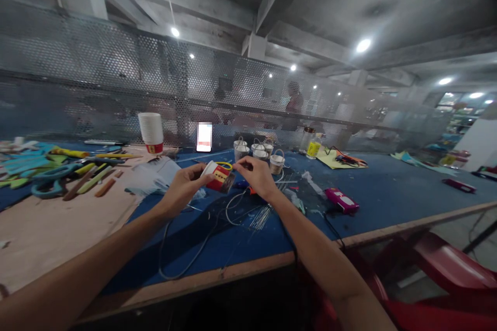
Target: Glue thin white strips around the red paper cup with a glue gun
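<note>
My left hand [193, 182] is closed round a red-and-white paper cup [220, 178], tilted on its side above the table. A thin yellow strip [224, 165] curves along the cup's upper side toward my right hand [254, 173]. That hand's thumb and fingers are pinched at the strip's right end; the exact grip is too small to see clearly. Behind my right hand stand several small white cups [259, 151] with thin looped handles. Under my hands lie a glue gun, partly hidden, with an orange part [254, 192], and a bundle of thin wires [261, 217].
A tall stack of paper cups [150, 129] and a lit phone screen [204, 137] stand along the mesh partition. Blue scissors [50, 178] and carving tools lie left. Glass jars [312, 147], a magenta box-like device [341, 200] and cords are right. Red chairs [446, 258] stand beside the table.
</note>
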### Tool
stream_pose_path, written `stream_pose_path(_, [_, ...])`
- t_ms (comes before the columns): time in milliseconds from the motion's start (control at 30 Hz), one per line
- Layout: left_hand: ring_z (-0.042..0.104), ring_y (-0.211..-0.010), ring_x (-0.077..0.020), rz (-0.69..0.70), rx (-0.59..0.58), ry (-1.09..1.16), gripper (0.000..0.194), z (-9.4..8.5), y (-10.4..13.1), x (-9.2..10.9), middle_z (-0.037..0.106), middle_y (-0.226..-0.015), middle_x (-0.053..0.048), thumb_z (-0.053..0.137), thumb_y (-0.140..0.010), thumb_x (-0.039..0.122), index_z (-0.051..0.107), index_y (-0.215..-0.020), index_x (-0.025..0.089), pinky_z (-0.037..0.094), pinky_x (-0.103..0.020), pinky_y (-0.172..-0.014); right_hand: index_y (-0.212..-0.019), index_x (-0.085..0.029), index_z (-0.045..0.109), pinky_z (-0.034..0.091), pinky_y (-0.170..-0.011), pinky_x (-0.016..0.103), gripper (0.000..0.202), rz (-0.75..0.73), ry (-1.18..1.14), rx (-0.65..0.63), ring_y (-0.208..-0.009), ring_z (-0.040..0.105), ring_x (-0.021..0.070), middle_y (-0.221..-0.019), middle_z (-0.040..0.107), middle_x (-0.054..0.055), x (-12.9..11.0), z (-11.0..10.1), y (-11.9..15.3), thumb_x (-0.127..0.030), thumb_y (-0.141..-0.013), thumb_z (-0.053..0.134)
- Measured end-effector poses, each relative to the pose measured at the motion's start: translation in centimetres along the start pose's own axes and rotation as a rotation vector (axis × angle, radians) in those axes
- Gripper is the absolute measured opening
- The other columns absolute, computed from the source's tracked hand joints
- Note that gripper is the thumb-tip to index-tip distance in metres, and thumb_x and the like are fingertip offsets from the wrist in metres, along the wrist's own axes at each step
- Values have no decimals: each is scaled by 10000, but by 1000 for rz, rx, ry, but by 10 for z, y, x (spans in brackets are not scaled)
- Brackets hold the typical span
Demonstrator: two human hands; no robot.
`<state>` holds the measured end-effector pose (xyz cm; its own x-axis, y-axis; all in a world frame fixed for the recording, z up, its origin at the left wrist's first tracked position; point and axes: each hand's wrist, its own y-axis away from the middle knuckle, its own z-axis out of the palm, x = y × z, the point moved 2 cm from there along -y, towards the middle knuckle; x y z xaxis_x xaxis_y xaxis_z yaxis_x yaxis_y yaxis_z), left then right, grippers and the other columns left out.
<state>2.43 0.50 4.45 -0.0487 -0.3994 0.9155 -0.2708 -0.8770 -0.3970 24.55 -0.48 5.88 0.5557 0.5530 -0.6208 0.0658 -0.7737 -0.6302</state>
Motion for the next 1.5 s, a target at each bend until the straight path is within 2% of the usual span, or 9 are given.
stream_pose_path(500, [665,-720,-183,-16,-31,28,224,-1,0,-1,785,-805,-29,860,-745,372,821,-861,185,494,-277,-694,-873,-191,776,410,-672,263,257,42,-11,-47,-690,588,151,-728,686,-11,9,1,-1,-434,-931,716])
stream_pose_path(933, [680,-713,-192,12,-49,-21,244,-2,-1,-1,794,-805,-30,843,-768,422,819,-860,198,497,-278,-682,-866,-172,781,410,-664,253,230,32,-60,-64,-687,578,139,-730,687,-11,6,-5,0,-386,-928,728])
stream_pose_path(1233, [670,-694,-186,-24,-74,31,247,1,2,5,787,-790,-25,874,-738,411,815,-850,199,505,-271,-673,-875,-164,782,422,-675,252,240,67,-56,-116,-705,601,143,-757,720,5,7,-3,0,-394,-926,734])
stream_pose_path(1500, [702,-742,-225,-52,-70,65,302,0,1,0,809,-849,-58,885,-713,445,833,-885,202,533,-305,-694,-868,-163,785,417,-674,257,245,91,-55,-152,-697,587,142,-755,718,7,8,-2,-1,-398,-918,740])
